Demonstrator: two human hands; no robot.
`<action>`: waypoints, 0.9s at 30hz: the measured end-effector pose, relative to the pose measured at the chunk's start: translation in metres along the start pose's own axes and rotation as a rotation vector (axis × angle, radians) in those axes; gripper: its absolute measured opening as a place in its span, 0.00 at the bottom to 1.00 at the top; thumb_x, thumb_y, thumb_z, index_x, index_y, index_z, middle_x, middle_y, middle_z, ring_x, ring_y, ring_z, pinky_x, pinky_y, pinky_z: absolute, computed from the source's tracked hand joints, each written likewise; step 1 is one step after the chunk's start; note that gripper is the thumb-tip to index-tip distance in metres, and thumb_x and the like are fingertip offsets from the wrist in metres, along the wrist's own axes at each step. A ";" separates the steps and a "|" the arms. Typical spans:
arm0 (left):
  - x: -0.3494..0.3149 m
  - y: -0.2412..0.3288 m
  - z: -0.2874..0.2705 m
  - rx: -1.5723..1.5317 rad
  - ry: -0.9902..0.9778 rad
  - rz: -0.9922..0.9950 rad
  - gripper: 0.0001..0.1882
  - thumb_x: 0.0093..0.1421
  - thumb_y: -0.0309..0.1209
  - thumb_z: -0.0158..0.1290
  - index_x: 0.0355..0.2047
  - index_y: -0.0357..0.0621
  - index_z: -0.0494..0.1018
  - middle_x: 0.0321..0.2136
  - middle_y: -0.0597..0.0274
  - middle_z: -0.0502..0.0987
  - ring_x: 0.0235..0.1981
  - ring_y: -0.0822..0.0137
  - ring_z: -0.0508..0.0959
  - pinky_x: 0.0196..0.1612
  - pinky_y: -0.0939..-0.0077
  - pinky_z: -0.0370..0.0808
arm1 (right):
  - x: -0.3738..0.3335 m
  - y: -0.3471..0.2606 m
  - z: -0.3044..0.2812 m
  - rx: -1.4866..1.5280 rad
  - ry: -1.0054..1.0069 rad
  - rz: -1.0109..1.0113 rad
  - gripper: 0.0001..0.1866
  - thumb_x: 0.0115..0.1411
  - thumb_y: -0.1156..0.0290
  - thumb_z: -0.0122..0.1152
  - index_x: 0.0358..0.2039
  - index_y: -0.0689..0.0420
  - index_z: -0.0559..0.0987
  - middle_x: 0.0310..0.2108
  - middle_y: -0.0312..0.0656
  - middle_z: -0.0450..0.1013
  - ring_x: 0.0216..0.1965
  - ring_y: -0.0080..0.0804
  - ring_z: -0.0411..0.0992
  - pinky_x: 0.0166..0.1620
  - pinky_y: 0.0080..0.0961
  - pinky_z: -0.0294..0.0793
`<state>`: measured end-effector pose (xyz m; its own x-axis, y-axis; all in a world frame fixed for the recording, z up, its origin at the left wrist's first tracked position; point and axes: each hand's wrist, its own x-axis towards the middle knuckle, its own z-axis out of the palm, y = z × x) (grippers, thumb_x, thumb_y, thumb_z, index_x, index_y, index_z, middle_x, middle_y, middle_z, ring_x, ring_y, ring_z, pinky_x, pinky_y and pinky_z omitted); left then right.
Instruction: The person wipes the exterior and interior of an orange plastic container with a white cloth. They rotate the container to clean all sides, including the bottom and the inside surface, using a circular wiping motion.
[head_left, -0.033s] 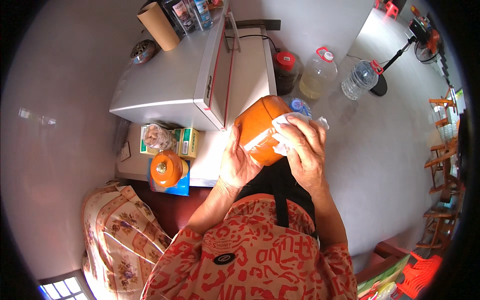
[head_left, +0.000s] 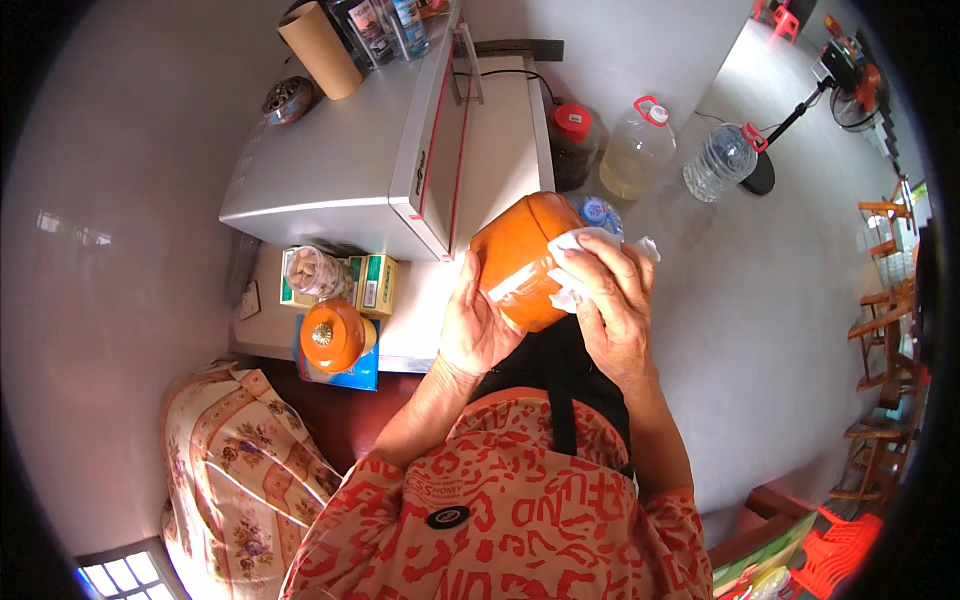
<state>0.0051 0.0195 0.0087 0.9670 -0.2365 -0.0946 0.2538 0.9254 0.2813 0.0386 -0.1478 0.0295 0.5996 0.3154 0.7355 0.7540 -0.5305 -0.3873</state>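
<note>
A glossy orange-brown canister (head_left: 515, 245) is held tilted in front of my body, over the counter's edge. My left hand (head_left: 478, 325) grips its lower left side, thumb up along the wall and fingers beneath. In my right hand (head_left: 612, 300) is a crumpled white tissue (head_left: 568, 240), pressed against the canister's right side; one end of it pokes out past my fingers. An orange lid with a gold knob (head_left: 332, 337) sits apart on the counter to the left, on a blue packet (head_left: 357, 378). The canister's underside is hidden.
A grey cabinet-like appliance (head_left: 320, 180) stands on the white counter (head_left: 415, 320), with a cardboard tube (head_left: 320, 50) on top. Beside the lid are a clear jar (head_left: 317, 273) and green-yellow boxes (head_left: 378, 285). Large plastic bottles (head_left: 638, 150) stand on the floor beyond; floral cloth (head_left: 245, 460) drapes at left.
Almost nothing differs. My right hand and the tissue have shifted very slightly on the canister's side; my left hand keeps its hold.
</note>
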 end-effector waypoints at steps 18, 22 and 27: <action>0.003 0.004 0.004 0.083 -0.025 -0.029 0.34 0.64 0.57 0.35 0.62 0.46 0.55 0.59 0.57 0.63 0.59 0.60 0.65 0.61 0.58 0.61 | -0.010 -0.017 -0.007 -0.071 0.070 -0.029 0.13 0.53 0.77 0.58 0.40 0.57 0.79 0.45 0.41 0.72 0.45 0.41 0.66 0.49 0.34 0.66; 0.006 0.005 -0.004 0.059 -0.021 -0.064 0.34 0.64 0.57 0.35 0.61 0.46 0.56 0.58 0.57 0.64 0.58 0.60 0.65 0.60 0.58 0.61 | 0.015 -0.014 -0.013 -0.036 -0.017 -0.026 0.13 0.53 0.78 0.56 0.41 0.57 0.79 0.45 0.40 0.72 0.45 0.38 0.67 0.50 0.33 0.64; 0.008 0.012 -0.005 0.111 -0.007 -0.082 0.33 0.64 0.56 0.38 0.60 0.46 0.58 0.56 0.57 0.66 0.57 0.61 0.67 0.60 0.59 0.63 | 0.027 -0.015 -0.008 -0.115 -0.121 -0.030 0.16 0.51 0.73 0.61 0.43 0.53 0.77 0.46 0.36 0.71 0.45 0.37 0.67 0.48 0.34 0.64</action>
<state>0.0154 0.0301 0.0061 0.9429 -0.3125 -0.1149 0.3325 0.8645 0.3771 0.0416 -0.1374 0.0595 0.6106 0.4214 0.6706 0.7406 -0.6038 -0.2949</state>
